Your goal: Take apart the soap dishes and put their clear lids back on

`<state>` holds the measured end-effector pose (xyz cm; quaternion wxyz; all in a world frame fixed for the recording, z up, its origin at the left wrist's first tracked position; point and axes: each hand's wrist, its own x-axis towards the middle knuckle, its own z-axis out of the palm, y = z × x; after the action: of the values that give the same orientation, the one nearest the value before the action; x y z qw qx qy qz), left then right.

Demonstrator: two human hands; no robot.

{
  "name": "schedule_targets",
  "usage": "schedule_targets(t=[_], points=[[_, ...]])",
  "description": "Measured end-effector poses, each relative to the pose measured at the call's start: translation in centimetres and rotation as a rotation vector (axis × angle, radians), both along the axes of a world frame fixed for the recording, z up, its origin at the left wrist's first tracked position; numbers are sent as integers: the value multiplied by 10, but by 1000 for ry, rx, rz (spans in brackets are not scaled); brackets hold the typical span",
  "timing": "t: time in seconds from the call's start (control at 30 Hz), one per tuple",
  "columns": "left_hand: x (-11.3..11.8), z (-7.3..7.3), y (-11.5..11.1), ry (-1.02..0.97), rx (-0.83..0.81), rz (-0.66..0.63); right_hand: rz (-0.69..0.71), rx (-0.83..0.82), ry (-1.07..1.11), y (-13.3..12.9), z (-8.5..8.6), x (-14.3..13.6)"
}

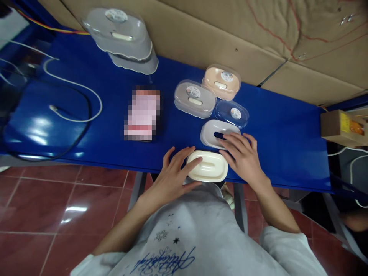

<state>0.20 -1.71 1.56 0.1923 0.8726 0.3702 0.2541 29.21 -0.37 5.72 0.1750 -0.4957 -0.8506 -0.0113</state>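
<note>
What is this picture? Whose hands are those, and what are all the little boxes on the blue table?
The picture comes from a small camera worn on a person's head, so you look down just as they do. The grey shirt at the bottom is their own. There is no machine here, only two bare hands.

The left hand touches a cream soap-dish part at the near edge of the blue table. The right hand rests beside it, with its fingers on a white tray with a slot. Neither hand has lifted anything.

Further back lie a clear lid, a closed grey soap box and a closed peach soap box. A bigger stack of clear boxes stands far left, near a white cable. One blurred pink thing cannot be made out. Cardboard lines the back.
</note>
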Motion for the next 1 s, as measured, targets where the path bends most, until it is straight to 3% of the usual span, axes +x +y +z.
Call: schedule_targets(t=[0.1,0.33,0.63,0.8,1.0], points=[[8,-3,-1,-6,-4,54,48,30,31,2,4,-4],[22,-9,-1,-147,71,164,167,29,-36,-41,22,-31],[22,-1,3,27,1,62,182,9,-16,-49,3,-31],[19,-1,3,40,-6,76,240,-72,63,-22,6,-8],[17,4,3,67,17,30,-163,-51,-30,55,0,29]])
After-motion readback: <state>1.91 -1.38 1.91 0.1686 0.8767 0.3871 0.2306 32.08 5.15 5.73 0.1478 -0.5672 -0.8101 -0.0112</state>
